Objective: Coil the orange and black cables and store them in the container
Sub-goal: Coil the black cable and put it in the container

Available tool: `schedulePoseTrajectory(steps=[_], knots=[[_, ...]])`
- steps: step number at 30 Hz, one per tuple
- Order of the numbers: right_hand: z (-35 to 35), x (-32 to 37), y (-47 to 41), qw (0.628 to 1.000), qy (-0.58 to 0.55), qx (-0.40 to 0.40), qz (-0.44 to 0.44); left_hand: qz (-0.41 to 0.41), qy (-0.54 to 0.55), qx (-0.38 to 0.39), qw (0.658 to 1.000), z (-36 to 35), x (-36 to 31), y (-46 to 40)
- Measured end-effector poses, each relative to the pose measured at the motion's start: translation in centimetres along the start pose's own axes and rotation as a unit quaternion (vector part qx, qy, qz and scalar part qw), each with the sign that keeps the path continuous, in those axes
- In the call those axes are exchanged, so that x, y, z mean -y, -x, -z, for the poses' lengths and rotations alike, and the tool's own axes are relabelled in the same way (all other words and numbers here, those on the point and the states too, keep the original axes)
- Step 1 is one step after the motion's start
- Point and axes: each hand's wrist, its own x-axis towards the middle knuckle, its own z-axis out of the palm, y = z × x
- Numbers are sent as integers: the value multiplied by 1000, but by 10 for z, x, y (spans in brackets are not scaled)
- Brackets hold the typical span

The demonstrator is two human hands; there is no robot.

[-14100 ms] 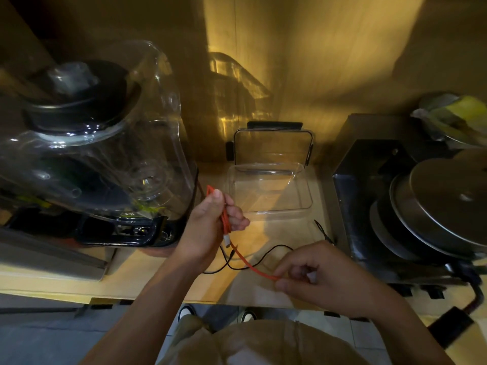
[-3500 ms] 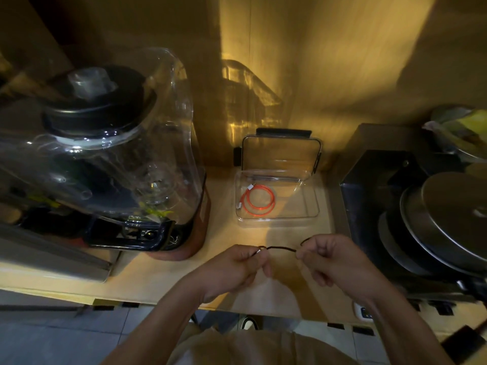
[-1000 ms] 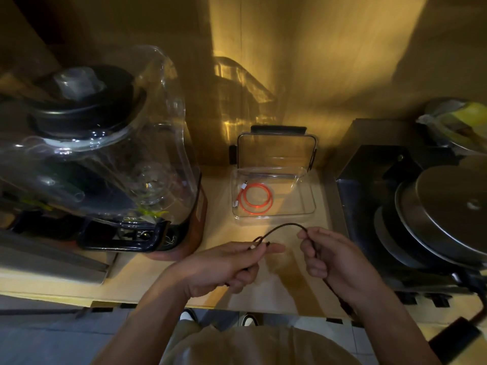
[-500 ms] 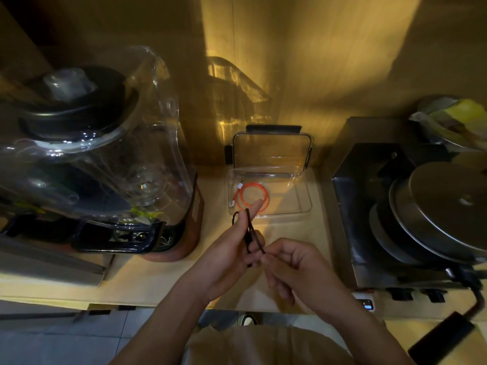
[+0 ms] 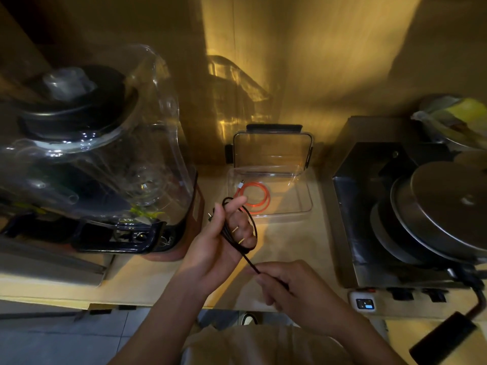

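The orange cable (image 5: pixel 254 197) lies coiled in a ring inside the clear container (image 5: pixel 303 201) at the back of the counter, its lid standing open behind. The black cable (image 5: pixel 232 237) is looped around the fingers of my left hand (image 5: pixel 224 238), which holds the loops just in front of the container. A straight stretch of the cable runs down to my right hand (image 5: pixel 292 288), which pinches it near the counter's front edge.
A large blender (image 5: pixel 87 159) with a clear jug stands at the left. A steel appliance (image 5: pixel 411 212) with round metal lids fills the right side. The wooden counter (image 5: pixel 290 246) shows between them. A small white device (image 5: pixel 365 302) sits at the front right.
Since a second ago my left hand has gathered the black cable into loops around its fingers. My right hand has dropped lower toward me, drawing the free end taut.
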Motion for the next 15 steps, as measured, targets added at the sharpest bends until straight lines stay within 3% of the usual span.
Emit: schedulePoseTrajectory(steps=[6,12,15], knots=[[5,1,1,1000,0,8,1,60,136,116,982,18,-6,-2],[4,-2,1,1000,-11,3,-13,90,164,142,972,22,-6,-2],[4,-6,0,998,-27,-38,-45,103,174,141,969,23,-7,-2]])
